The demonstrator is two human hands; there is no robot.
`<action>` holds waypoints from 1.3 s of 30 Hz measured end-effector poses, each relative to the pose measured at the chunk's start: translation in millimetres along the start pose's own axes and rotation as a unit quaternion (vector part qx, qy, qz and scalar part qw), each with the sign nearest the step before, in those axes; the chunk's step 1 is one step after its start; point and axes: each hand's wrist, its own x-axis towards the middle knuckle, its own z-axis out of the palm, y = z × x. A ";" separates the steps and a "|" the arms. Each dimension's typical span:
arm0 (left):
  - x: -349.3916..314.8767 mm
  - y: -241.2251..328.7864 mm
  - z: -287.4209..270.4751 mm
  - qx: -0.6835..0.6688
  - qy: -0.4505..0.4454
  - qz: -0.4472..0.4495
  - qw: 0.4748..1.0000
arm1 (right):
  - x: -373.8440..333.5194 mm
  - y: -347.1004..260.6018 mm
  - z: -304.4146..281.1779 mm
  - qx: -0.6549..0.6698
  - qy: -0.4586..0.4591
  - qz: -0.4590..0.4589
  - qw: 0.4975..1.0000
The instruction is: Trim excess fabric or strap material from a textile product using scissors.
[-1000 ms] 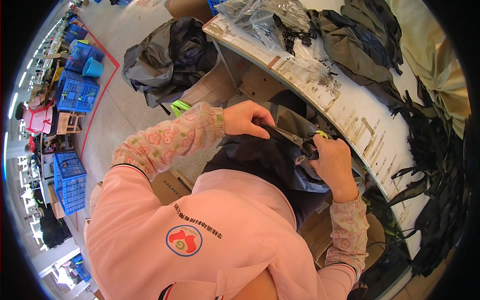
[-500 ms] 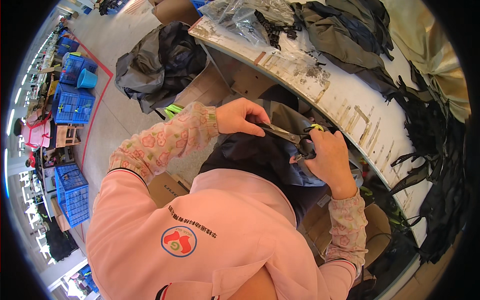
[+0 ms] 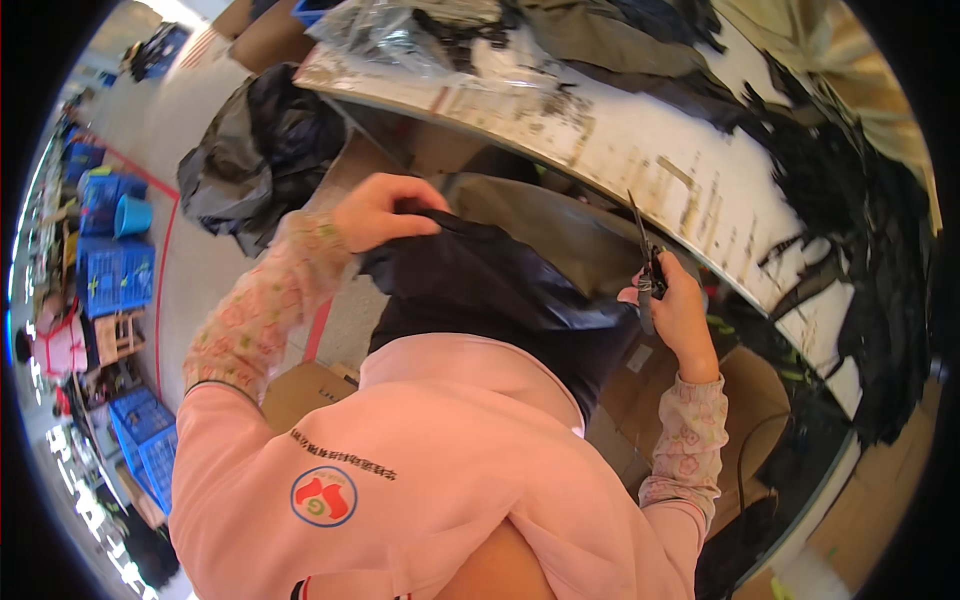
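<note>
Dark black and olive coated fabric (image 3: 490,275) lies across my lap, its shiny side catching the light. My left hand (image 3: 390,212) pinches the fabric's upper left edge between thumb and fingers, lifting it slightly. Scissors (image 3: 643,235) stand in my right hand (image 3: 678,308), blades pointing up and away toward the table edge, clear of the held edge. My right fingers wrap round the black handles, close to the fabric's right side.
A worn white table (image 3: 620,140) curves along the far right. On it lie a clear plastic bag (image 3: 385,40), olive fabric pieces (image 3: 620,45) and black straps (image 3: 860,270). A heap of dark fabric (image 3: 265,150) rests at the far left. Blue crates (image 3: 115,275) line the left.
My left hand has moved left with the fabric edge, spreading the cloth. The scissors have left the spot between my hands and swung upright at the right. The view has shifted somewhat.
</note>
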 end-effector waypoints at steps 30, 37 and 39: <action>68.3 36.8 84.2 0.350 -0.030 0.322 0.879 | -67.7 69.4 57.4 0.051 0.184 0.066 0.979; 130.9 3.6 162.3 0.415 -0.121 0.268 0.861 | -86.3 52.4 47.6 0.079 0.165 0.070 0.981; 133.3 -1.6 164.8 0.303 -0.184 0.210 0.911 | -92.8 57.1 42.5 0.065 0.147 0.051 0.986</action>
